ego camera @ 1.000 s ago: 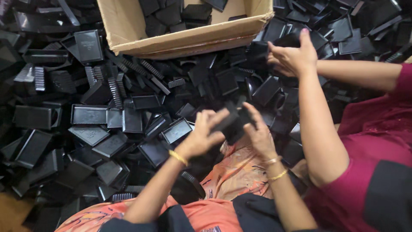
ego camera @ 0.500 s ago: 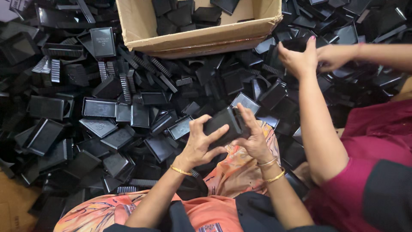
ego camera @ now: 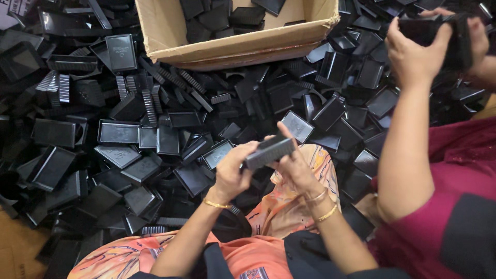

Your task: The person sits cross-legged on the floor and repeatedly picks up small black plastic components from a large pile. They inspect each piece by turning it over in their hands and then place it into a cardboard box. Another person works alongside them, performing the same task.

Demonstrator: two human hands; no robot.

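Holding one black plastic box [ego camera: 269,151] between both hands above the lap: left hand [ego camera: 231,173] grips its near end, right hand [ego camera: 295,166] pinches the far end. Best kept level, edges squared, clear of the loose pile [ego camera: 129,139] and cardboard carton [ego camera: 232,46].

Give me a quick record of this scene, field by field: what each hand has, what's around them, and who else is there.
left hand: grips the left end of a black ribbed plastic part
right hand: holds the same part from its right side
surroundings: heap of black plastic trays spread across the floor
container: cardboard box above the heap, partly filled with black pieces
other person: a co-worker's hand at upper right, holding another black piece
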